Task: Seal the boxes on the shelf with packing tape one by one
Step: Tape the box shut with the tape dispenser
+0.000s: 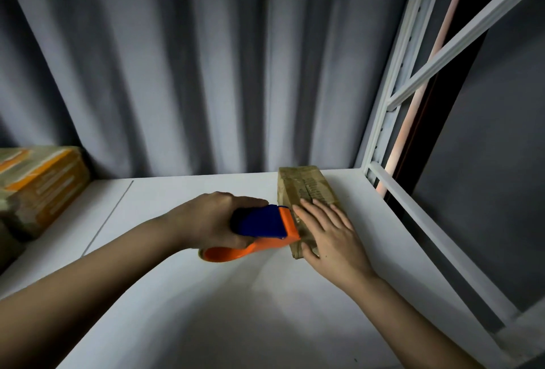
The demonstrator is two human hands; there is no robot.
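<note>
A small brown cardboard box (pixel 306 188) lies on the white shelf (pixel 206 295), right of centre, its top covered in glossy tape. My right hand (pixel 327 233) rests flat on the near part of the box with straight fingers. My left hand (pixel 212 218) grips a blue and orange tape dispenser (pixel 265 228), whose orange front edge touches the box's left side beside my right fingers.
Stacked orange and brown boxes (pixel 38 188) sit at the shelf's far left. A grey curtain (pixel 191 59) hangs behind the shelf. The white metal shelf frame (pixel 392 94) with a diagonal brace rises at the right, its rail running along the shelf's right edge.
</note>
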